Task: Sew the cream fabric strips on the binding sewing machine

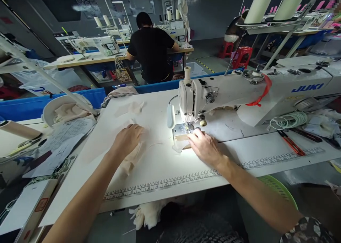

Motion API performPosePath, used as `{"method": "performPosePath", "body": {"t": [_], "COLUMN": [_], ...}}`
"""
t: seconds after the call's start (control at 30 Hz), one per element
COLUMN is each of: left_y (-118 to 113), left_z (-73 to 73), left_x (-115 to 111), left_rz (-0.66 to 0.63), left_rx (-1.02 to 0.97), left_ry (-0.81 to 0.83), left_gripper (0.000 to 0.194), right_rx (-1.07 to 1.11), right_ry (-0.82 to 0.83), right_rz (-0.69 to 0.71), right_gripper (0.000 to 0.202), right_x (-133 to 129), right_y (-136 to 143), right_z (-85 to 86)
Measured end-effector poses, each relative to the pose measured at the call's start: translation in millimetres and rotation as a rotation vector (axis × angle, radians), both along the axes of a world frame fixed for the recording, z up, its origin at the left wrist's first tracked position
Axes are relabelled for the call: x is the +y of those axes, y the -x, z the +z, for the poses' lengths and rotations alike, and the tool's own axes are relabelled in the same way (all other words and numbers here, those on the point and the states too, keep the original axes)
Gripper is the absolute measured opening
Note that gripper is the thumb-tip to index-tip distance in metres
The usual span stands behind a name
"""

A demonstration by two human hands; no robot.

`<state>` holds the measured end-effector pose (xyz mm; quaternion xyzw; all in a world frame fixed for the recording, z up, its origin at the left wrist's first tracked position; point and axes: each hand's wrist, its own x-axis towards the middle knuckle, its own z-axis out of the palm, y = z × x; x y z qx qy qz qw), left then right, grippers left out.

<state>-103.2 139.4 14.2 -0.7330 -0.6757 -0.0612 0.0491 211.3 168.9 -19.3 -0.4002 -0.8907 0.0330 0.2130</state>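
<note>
- Work cloth [178, 146]: small, thin, pale piece on the machine bed, front left of the needle area, in the lamp's bright patch. Sheer corner spreads toward the table edge.
- Right hand [205, 147]: fingers bent, tips at the cloth's right side, just beside the presser foot [188, 127]. Fingers close together; can't tell if they pinch the cloth or only press it.
- Left hand [129, 140]: palm down, fingers curled, over the loose cloth [131, 160], left of the machine. Motion blur; can't tell if the fingers have closed on it.
- More pale pieces [134, 107] lie just beyond the left hand, low contrast against the white table [92, 170].
- Machine [223, 90]: white, JUKI on the arm, red ribbon [264, 90] tied round it.
- Ruler strip [170, 182] along the table's near edge.
- Right side: orange snips [291, 143], coiled cord [289, 120] behind them.
- Left side: papers [68, 138], thread cone [20, 131], white tub [49, 111] with cloth in it.
- Below the right forearm: green basket [281, 189], partly hidden.
- Beyond: co-worker in black [151, 49], back to camera, seated at another machine; red stools [242, 57] to the right.
</note>
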Motion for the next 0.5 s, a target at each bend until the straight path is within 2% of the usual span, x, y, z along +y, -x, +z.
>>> {"method": "performPosePath", "body": {"t": [0.2,0.37,0.43,0.5], "left_y": [9,15,16,19], "left_z": [-7.6,-12.4,-12.2,-6.0], "left_x": [5,8,10,9], "left_rz": [0.055,0.16,0.207,0.264], "left_rx": [-0.111,-0.251,-0.313,-0.372], "left_ry": [-0.044,-0.103,-0.118,-0.144], "left_gripper": [0.034,0.032,0.029,0.027], "right_rx": [0.051,0.114,0.141,0.162], "right_ry": [0.011,-0.008,-0.022,-0.033], "right_rz": [0.034,0.049,0.07,0.097], "right_gripper": [0.026,0.024,0.025,0.026], "right_x": [-4,-2,-3,-5], "right_y": [-17,-34,-38,-40], "right_z": [9.3,5.3,4.8,6.7]}}
